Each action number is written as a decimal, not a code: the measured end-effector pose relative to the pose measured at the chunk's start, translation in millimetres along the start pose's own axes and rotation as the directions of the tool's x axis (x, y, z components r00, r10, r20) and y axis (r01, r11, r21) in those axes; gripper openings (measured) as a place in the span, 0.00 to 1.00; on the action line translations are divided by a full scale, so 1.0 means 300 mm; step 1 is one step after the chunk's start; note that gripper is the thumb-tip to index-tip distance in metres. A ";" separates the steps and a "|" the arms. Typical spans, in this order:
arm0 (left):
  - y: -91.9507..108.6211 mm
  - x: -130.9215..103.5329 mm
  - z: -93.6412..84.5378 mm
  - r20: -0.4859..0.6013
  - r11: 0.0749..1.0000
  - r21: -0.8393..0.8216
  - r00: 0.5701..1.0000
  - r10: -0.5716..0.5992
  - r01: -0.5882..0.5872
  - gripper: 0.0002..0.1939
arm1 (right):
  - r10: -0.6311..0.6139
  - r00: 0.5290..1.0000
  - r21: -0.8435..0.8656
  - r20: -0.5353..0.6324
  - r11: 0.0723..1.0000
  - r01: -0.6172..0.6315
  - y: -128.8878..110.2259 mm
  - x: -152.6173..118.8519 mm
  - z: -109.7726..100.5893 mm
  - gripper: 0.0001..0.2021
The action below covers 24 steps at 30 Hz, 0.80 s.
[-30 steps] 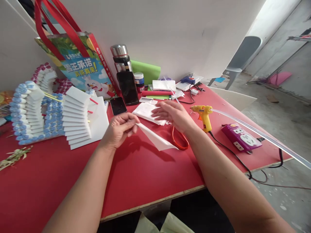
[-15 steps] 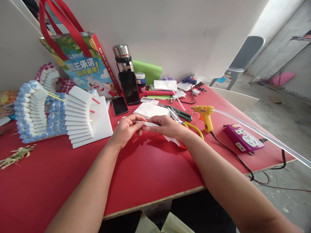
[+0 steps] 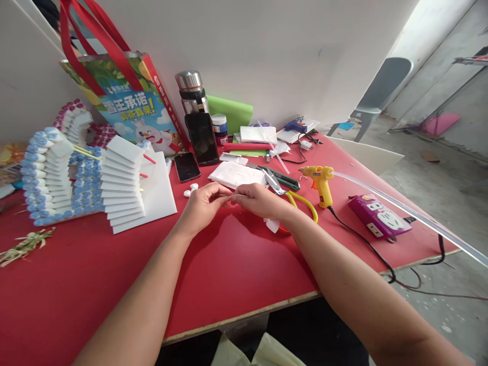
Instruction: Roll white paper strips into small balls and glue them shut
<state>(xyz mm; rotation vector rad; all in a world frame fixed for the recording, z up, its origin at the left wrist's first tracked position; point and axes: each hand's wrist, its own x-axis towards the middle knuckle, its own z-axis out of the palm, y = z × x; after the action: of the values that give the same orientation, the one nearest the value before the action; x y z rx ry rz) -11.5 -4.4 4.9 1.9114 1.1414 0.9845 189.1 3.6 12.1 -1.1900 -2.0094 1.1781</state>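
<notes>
My left hand (image 3: pixel 202 208) and my right hand (image 3: pixel 259 201) meet above the red table, fingertips pinched together. Between them is a thin white paper strip, mostly hidden by the fingers. A white paper end (image 3: pixel 272 224) shows below my right hand; whether it belongs to the held strip I cannot tell. Small white paper rolls (image 3: pixel 191 189) lie just beyond my left hand. Behind both hands rests a stack of white tissue paper (image 3: pixel 236 174). Scissors with yellow handles (image 3: pixel 305 201) lie beside my right wrist, partly covered by it.
A yellow glue gun (image 3: pixel 319 183) and a purple power strip (image 3: pixel 379 216) stand to the right. White fanned panels (image 3: pixel 124 188) and a blue-and-white folded paper piece (image 3: pixel 48 178) sit left. Further back are a phone (image 3: pixel 186 166), a steel flask (image 3: pixel 189 91) and a shopping bag (image 3: pixel 133 112).
The white strip between my fingers shows less than before, and both hands have closed in on it. The small paper rolls beyond my left hand have come into fuller view.
</notes>
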 end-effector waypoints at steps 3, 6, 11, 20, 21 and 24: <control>0.014 -0.001 0.012 -0.050 0.959 0.193 0.974 0.221 -0.208 0.07 | 0.111 0.994 0.224 0.012 0.968 -0.111 -0.016 -0.006 0.003 0.11; 0.022 0.003 0.026 -0.071 0.834 0.396 0.893 0.444 -0.384 0.08 | 0.221 0.970 0.516 0.099 0.822 -0.240 -0.036 -0.012 0.000 0.10; 0.023 0.007 0.046 -0.039 0.565 0.703 0.771 0.636 -0.431 0.10 | 0.216 0.915 0.774 0.340 0.488 -0.403 -0.044 -0.005 -0.024 0.11; 0.037 0.017 0.054 -0.159 0.946 0.159 0.939 0.306 -0.281 0.08 | 0.231 0.971 0.631 0.068 0.743 -0.221 -0.034 -0.003 -0.020 0.08; 0.035 0.018 0.047 -0.153 0.983 -0.046 0.973 0.170 -0.179 0.11 | 0.176 0.984 0.531 -0.020 0.836 -0.139 -0.034 -0.005 -0.018 0.08; 0.027 0.018 0.022 -0.033 0.891 -0.441 0.990 -0.137 0.108 0.12 | -0.028 0.979 0.140 -0.201 0.988 0.057 -0.028 -0.009 -0.015 0.11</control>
<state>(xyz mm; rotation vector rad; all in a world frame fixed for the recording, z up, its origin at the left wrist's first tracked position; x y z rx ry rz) -1.0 -3.7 10.0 1.4392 0.9610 1.1280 190.2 1.1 21.6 -1.1386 -1.7621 1.1179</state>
